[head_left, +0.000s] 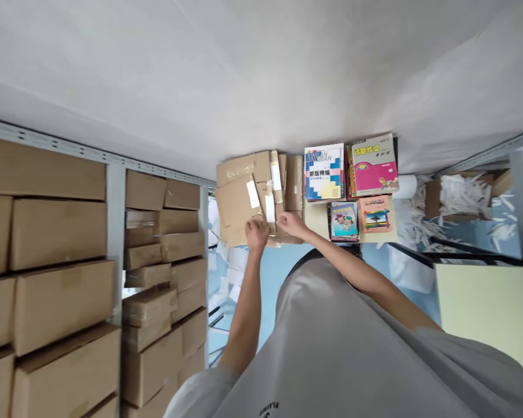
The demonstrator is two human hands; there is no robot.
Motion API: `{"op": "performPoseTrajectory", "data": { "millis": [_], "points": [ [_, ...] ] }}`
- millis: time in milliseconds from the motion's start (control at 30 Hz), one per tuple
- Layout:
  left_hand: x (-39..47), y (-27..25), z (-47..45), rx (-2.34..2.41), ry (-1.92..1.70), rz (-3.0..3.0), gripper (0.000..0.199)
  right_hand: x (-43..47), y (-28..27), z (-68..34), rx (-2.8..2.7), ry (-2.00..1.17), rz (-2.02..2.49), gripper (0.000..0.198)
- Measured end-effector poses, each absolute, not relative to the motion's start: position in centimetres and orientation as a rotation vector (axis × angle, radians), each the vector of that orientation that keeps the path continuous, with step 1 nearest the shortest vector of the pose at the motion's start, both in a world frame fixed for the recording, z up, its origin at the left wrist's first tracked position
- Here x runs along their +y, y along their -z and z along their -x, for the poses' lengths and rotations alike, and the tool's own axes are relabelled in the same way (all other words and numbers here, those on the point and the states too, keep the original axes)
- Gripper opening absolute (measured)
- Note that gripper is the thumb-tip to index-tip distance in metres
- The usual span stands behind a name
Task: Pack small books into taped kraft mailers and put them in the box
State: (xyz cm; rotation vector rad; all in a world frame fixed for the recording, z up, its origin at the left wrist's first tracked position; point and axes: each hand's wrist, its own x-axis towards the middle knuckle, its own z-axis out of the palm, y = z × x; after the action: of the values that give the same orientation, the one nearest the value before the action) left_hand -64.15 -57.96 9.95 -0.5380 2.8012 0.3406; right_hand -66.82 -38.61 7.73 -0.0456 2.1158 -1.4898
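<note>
Flattened, taped cardboard lies in a pile on the table against the wall, with white labels and strips of clear tape on it. My left hand has its fingers curled at the near edge of the cardboard, around a folded corner. Just to the right, my right hand is closed, thumb and fingers together, over the cardboard; whatever it pinches is too small to make out. Right of the cardboard stands a stack of books with a blue and white cover on top.
More book stacks and smaller books occupy the table's right part. Shelves of cardboard boxes line the left. Paper sheets lie on the blue floor. Shredded paper and a pale yellow tabletop are at right.
</note>
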Motion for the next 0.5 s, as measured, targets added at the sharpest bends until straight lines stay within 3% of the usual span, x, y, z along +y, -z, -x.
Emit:
{"op": "performPoseTrajectory", "data": {
  "millis": [133, 500],
  "points": [
    [-59.8, -10.5, 63.7, 2.755, -0.421, 0.607, 0.030, -42.7, -6.7, 67.4, 2.162, 1.349, -0.036, 0.013],
    [-70.0, -17.0, 62.8, 3.043, -0.662, 0.986, 0.061, -45.7, -4.5, 67.1, 2.182, 1.284, -0.152, 0.011]
  ]
}}
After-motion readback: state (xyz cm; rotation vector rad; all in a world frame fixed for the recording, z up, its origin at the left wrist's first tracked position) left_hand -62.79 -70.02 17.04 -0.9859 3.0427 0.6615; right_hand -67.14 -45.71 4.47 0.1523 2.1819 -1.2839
